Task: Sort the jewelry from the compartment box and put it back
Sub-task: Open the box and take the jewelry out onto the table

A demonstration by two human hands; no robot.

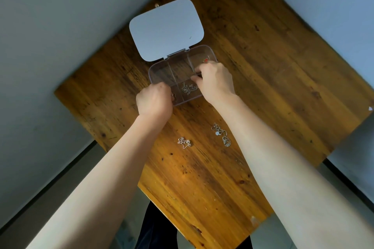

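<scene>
Table point(253, 87): wooden, seen corner-on, its far corner toward the top of the view; we count it as the carrier of everything below.

Lid point(166, 28): pale, opaque, rounded corners, swung fully open and lying toward the table's far corner, hinged to the box's far edge.

Box point(176, 68): clear plastic, divided into compartments, resting near the middle of the table just on our side of the lid.

Left hand point(154, 101): curled closed at the box's near-left corner, knuckles toward us; a small ring-like piece shows just beside its fingers, but we cannot tell whether the hand grips it or the box wall.

Right hand point(215, 81): over the box's right side, fingers bent and pinched together above a divider; we cannot tell what, if anything, they hold.

Silver chain point(221, 134): with a small pale pendant, loose on the table toward our edge, beside the right forearm.

Tangle point(189, 88): silver chains in the near-middle compartment, between the two hands.

Pink chain point(184, 142): bunched on the table, left of the silver chain and apart from it.

Red piece point(205, 60): in the far-right compartment, just beyond the right fingertips.
</scene>
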